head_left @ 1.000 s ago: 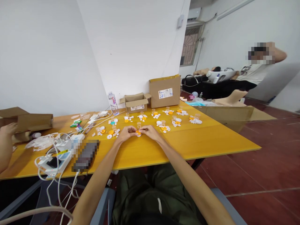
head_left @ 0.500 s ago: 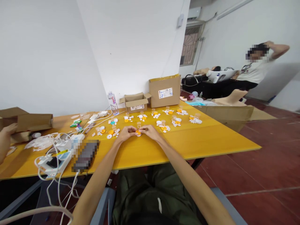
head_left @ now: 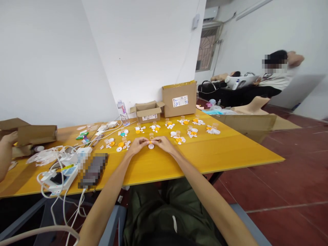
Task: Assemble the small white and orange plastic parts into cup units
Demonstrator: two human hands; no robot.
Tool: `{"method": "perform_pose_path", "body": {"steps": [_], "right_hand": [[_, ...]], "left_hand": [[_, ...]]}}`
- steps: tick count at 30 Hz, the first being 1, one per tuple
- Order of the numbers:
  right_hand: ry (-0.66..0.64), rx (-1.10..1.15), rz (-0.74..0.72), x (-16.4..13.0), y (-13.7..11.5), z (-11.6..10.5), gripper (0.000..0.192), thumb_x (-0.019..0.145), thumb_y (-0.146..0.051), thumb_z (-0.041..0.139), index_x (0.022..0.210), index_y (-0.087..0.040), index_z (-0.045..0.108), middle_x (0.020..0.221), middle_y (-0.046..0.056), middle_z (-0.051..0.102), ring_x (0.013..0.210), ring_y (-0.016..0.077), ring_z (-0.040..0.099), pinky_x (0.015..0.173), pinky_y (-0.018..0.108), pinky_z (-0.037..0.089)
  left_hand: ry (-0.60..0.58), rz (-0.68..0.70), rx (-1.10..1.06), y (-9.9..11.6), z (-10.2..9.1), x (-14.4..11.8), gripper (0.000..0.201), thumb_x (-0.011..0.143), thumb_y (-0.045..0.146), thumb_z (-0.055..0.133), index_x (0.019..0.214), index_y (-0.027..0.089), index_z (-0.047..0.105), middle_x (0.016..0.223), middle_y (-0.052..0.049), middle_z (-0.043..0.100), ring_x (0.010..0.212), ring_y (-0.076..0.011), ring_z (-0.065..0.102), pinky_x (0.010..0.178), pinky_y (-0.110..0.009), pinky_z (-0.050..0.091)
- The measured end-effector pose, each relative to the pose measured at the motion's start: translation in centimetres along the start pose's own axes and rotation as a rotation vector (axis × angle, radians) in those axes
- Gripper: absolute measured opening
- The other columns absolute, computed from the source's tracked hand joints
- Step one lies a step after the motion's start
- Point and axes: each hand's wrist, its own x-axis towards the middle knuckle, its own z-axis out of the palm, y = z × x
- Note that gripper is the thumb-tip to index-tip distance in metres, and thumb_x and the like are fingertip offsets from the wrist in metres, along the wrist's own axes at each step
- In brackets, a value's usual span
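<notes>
My left hand and my right hand meet above the near middle of the table. Between their fingertips they pinch a small orange plastic part, mostly covered by the fingers. Just below it shows a round white plastic piece; whether it is joined to the orange one I cannot tell. A clear plastic cup stands right behind the fingers. To the left lies a group of white discs and an orange ring. On the right is another group with white and orange parts.
Several more small part groups spread across the yellow table. Cardboard boxes and a water bottle stand at the back. Power strips, cables and a phone lie left. Another person's hand reaches into a carton.
The orange part in my fingers has turned, and more of the white round piece shows beneath it. At left, the other person's hand has shifted at the carton. The seated person's arm has lowered.
</notes>
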Motion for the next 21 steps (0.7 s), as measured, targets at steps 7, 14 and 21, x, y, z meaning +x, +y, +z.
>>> {"method": "perform_pose_path", "body": {"steps": [7, 14, 21], "right_hand": [[0.005, -0.02, -0.015, 0.1, 0.7, 0.2, 0.035, 0.086, -0.05, 0.063, 0.087, -0.019, 0.079, 0.083, 0.002, 0.076, 0.084, 0.0244, 0.067, 0.075, 0.031, 0.051], [0.015, -0.031, -0.026, 0.3, 1.8, 0.4, 0.034, 0.086, -0.05, 0.063, 0.086, -0.019, 0.078, 0.083, 0.002, 0.076, 0.083, 0.0236, 0.067, 0.075, 0.03, 0.05], [0.007, -0.059, -0.019, 0.9, 4.5, 1.1, 0.037, 0.088, -0.051, 0.061, 0.092, -0.019, 0.078, 0.084, 0.002, 0.076, 0.084, 0.023, 0.066, 0.073, 0.029, 0.049]], "left_hand": [[-0.002, -0.006, 0.049, -0.3, 0.0, 0.1, 0.034, 0.077, 0.051, 0.07, 0.083, 0.018, 0.075, 0.086, -0.005, 0.077, 0.084, -0.0222, 0.07, 0.079, -0.032, 0.054], [0.002, -0.001, 0.041, -0.1, 0.1, 0.0, 0.033, 0.077, 0.05, 0.07, 0.083, 0.018, 0.076, 0.084, -0.005, 0.078, 0.082, -0.0214, 0.07, 0.078, -0.031, 0.054], [-0.007, -0.011, 0.061, 0.1, 0.1, 0.0, 0.036, 0.078, 0.053, 0.069, 0.086, 0.018, 0.076, 0.092, -0.006, 0.079, 0.084, -0.0212, 0.07, 0.079, -0.031, 0.053]]}}
